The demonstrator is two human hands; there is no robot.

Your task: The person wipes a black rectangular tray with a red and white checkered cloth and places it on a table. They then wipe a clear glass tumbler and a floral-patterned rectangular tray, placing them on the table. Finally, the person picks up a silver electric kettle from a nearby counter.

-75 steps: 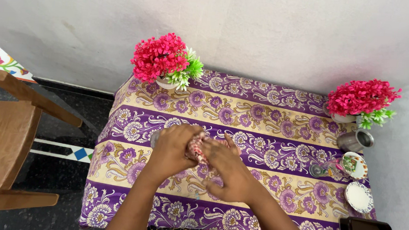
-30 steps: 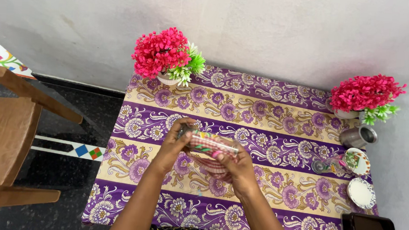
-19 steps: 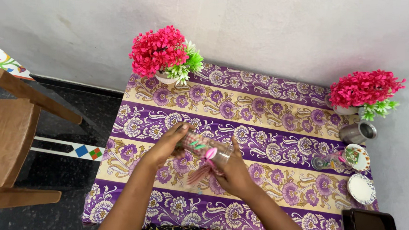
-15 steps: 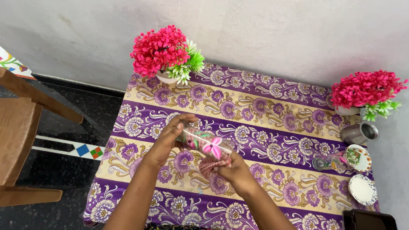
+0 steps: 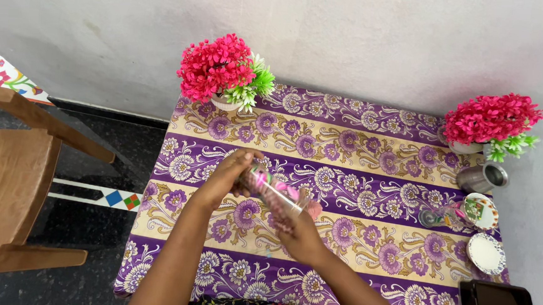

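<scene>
While both hands grip glass (image 5: 273, 195), flowerpots (image 5: 225, 74) flank tablecloth (image 5: 371, 158)

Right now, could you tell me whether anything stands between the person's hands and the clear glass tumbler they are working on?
Only the checked cloth, pushed inside the glass tumbler by the right hand. The left hand grips the tumbler's base directly.

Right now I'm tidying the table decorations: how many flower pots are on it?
2. One flower pot stands at the far left corner, the other flower pot at the far right corner by the steel cup.
</scene>
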